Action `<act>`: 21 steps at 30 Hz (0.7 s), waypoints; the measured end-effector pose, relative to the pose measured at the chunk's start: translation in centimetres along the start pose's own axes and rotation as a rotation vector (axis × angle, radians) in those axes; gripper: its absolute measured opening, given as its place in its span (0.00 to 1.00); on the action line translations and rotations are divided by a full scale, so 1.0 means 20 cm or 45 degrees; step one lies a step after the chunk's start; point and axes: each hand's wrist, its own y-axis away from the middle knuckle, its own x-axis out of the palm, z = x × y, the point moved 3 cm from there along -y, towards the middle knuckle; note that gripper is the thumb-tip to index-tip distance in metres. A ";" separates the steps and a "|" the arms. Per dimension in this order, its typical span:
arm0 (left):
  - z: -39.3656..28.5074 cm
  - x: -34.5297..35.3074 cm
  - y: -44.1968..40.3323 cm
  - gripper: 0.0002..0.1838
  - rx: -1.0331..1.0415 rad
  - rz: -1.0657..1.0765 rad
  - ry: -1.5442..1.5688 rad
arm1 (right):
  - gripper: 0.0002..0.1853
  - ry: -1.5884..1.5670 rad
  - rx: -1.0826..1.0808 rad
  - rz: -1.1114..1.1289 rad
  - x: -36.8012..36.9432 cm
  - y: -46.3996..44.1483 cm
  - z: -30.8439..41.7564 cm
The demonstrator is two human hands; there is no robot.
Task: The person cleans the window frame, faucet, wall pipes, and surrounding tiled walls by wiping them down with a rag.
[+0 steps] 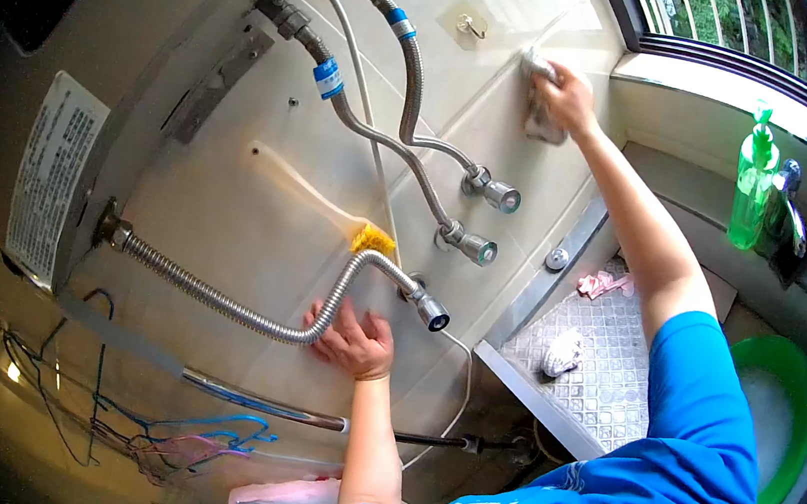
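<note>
Step in hand: wiping down wall tiles [487, 126], by the look of it. Right grip [565, 101] clamped on 1 grey cloth [544, 126], bunched between fingers and tiles. Left hand [352, 344] empty, fingers apart, beside and partly behind lower metal hose [245, 314]. Next stroke calls for even pressure, clear of 2 upper hoses [412, 92].

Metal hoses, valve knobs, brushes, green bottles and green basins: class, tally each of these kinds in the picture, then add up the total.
Metal hoses: 3
Valve knobs: 3
Brush: 1
Green bottle: 1
Green basin: 1
Total: 9
</note>
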 end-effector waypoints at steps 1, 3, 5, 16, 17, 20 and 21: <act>0.00 0.00 0.00 0.26 -0.009 -0.004 0.005 | 0.15 -0.044 -0.070 -0.079 0.01 -0.05 0.02; 0.00 0.00 0.00 0.26 -0.001 0.005 -0.027 | 0.14 0.025 -0.249 -0.204 0.06 -0.05 0.07; -0.01 0.00 0.00 0.24 -0.014 -0.008 -0.017 | 0.14 -0.033 -0.451 -0.140 0.12 0.08 0.13; -0.01 0.01 0.01 0.24 0.015 -0.001 -0.035 | 0.10 0.173 -0.522 -0.401 0.10 -0.12 0.05; 0.00 0.01 0.01 0.24 0.015 0.003 -0.042 | 0.10 0.225 -0.476 -0.492 0.07 -0.19 0.00; -0.01 0.00 0.02 0.24 -0.010 0.054 -0.069 | 0.10 0.231 -0.386 -0.486 0.06 -0.22 -0.03; -0.01 0.00 0.03 0.24 -0.018 0.062 -0.065 | 0.11 0.283 -0.338 -0.493 0.07 -0.21 -0.02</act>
